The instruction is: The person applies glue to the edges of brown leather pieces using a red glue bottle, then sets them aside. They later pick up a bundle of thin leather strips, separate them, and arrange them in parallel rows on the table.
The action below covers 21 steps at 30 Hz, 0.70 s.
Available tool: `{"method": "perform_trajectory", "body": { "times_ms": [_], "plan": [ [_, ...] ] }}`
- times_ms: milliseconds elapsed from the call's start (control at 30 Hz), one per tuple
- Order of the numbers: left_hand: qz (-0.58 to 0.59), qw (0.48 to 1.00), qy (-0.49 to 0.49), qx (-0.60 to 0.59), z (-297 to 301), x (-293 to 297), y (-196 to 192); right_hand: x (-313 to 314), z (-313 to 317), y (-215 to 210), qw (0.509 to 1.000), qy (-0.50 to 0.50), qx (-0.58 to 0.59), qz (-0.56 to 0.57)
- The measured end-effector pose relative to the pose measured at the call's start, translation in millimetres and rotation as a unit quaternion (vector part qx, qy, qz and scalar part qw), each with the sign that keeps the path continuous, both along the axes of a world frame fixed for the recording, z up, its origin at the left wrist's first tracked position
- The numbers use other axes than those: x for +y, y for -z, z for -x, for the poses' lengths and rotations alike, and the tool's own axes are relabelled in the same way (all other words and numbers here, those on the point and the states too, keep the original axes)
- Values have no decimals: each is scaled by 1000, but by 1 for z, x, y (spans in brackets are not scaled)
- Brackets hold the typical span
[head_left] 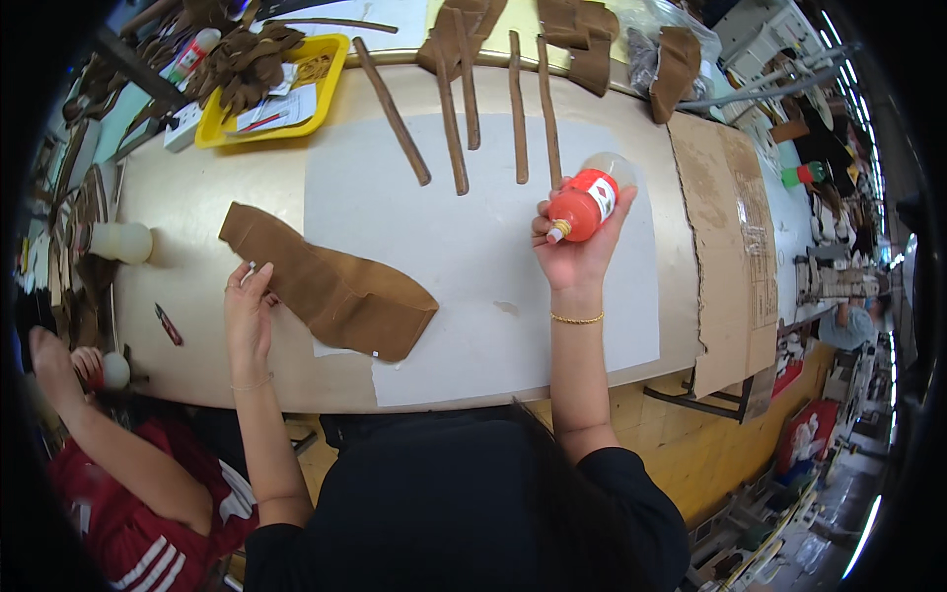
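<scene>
A brown, boot-shaped piece of leather or suede (pixel 340 286) lies over the left part of a white sheet (pixel 493 345) on the table. My left hand (pixel 252 308) pinches its left edge between thumb and fingers. Small white spots show on the piece's edge, one near my fingertips and one at its lower right. My right hand (pixel 580 259) is wrapped round a squeeze bottle (pixel 589 202) with a red label and a narrow tip. The bottle is tilted, its tip toward me, over the right side of the sheet and apart from the brown piece.
Several brown strips (pixel 520 109) lie along the far side. A yellow tray (pixel 335 74) of brown scraps stands far left, a red-handled cutter (pixel 168 324) nearer. Cardboard (pixel 725 237) covers the right end. At left, a co-worker's arm (pixel 128 454) reaches toward another bottle.
</scene>
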<state>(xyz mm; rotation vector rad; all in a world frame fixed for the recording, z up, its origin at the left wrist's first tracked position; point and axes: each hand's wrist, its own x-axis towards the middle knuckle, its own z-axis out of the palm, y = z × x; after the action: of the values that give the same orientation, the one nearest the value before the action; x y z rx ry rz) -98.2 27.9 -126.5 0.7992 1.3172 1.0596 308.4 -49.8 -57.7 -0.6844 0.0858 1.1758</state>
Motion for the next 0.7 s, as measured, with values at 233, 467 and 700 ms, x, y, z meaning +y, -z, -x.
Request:
{"method": "perform_trajectory", "body": {
  "times_ms": [233, 467, 700],
  "plan": [
    [45, 949, 14, -311, -34, 4, -37, 7, 26, -27, 989, -66, 121, -60],
    [-166, 977, 134, 31, -84, 4, -59, 17, 46, -52, 989, -54, 133, -44],
    [-86, 968, 222, -81, -96, -8, -96, 20, 49, -60, 989, -81, 102, -74]
  ]
}}
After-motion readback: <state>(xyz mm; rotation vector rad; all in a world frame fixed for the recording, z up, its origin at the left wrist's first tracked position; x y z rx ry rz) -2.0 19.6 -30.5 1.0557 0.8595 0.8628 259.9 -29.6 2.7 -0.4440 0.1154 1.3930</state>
